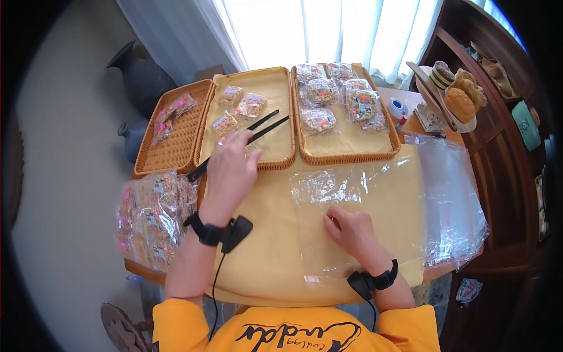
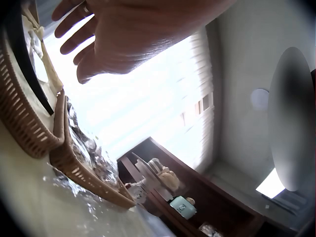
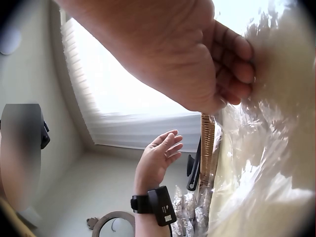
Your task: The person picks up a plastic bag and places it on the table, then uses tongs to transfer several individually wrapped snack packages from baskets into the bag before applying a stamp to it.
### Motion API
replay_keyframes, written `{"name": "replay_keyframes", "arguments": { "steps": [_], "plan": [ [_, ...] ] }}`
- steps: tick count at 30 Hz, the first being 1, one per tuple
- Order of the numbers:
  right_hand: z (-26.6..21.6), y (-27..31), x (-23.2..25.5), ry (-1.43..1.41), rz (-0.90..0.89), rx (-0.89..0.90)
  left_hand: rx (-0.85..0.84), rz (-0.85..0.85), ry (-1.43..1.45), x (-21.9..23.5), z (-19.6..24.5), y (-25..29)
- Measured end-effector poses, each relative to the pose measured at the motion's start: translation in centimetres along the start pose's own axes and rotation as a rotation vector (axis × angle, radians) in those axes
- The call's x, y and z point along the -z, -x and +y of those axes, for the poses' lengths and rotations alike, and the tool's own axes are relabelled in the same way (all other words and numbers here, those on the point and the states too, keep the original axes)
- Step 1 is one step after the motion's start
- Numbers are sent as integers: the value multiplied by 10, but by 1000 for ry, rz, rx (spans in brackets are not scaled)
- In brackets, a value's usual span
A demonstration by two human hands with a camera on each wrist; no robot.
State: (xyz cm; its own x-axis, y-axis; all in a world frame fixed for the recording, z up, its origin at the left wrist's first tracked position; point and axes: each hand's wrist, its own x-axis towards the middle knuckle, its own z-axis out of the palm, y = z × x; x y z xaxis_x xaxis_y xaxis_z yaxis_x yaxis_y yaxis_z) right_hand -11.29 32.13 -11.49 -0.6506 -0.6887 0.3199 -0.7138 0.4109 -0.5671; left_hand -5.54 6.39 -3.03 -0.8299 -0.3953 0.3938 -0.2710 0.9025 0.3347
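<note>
Black tongs (image 1: pixel 202 168) lie across the rim of the middle wicker tray (image 1: pixel 291 154), their tips over its paper lining. My left hand (image 1: pixel 231 167) is over the tongs, fingers spread and loosely straight in the left wrist view; in the right wrist view it hangs apart from the tongs' handle end (image 3: pixel 194 170). Several small wrapped snack packets (image 1: pixel 252 105) lie in that tray. My right hand (image 1: pixel 350 229) rests by a large clear plastic bag (image 1: pixel 322 258) flat on the yellow cloth, its fingers loosely curled with nothing visible in them.
The right wicker tray (image 1: pixel 352 157) holds several wrapped packets; the left wicker tray (image 1: pixel 170 149) has a few with pink labels. Filled bags (image 1: pixel 155 214) sit at the table's left edge. A stack of clear bags (image 1: pixel 451 199) lies at right, near a tape roll (image 1: pixel 397 107).
</note>
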Motion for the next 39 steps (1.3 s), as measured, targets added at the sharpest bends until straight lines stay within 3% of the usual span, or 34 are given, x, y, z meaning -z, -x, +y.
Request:
{"name": "replay_keyframes", "arguments": {
  "steps": [2,4,5,7,13,15,16,17,19,20,21,23,25,27,28,39],
  "plan": [
    [3,0,-1,-20,7,14,7,84,-130,-12,-32,-19],
    [4,0,-1,-15,10,20,207,-199,-362,-16,-54,-29],
    [4,1,-1,-12,5,21,199,-197,-368,-20,-65,-29],
    [3,1,-1,-12,-3,8,259,-379,-308,-26,-80,-30],
    [7,3,-4,-46,-5,-1,176,-308,-167,14,-72,-36],
    [8,3,-4,-48,1,-8,177,-267,54,24,-69,-39],
    [8,3,-4,-45,-10,-9,257,-374,97,36,-53,-41],
    [8,3,-4,-44,-21,-8,248,-378,96,42,-43,-41],
    [9,4,-6,-21,-22,-20,413,-687,673,51,-26,-34],
    [9,4,-6,2,-28,-28,426,-836,770,52,-16,-33],
    [9,4,-6,3,-22,-33,420,-840,768,48,-7,-31],
    [7,4,-4,-10,-24,-29,502,-1008,970,38,8,-27],
    [8,4,-4,-11,-19,-22,488,-1012,960,21,17,-32],
    [9,4,-5,-14,-17,-16,367,-880,719,8,24,-44],
    [9,4,-5,-16,-22,-13,390,-863,691,1,24,-50],
    [9,3,-6,-17,-36,-25,277,-943,661,-40,27,-96]
  ]
}}
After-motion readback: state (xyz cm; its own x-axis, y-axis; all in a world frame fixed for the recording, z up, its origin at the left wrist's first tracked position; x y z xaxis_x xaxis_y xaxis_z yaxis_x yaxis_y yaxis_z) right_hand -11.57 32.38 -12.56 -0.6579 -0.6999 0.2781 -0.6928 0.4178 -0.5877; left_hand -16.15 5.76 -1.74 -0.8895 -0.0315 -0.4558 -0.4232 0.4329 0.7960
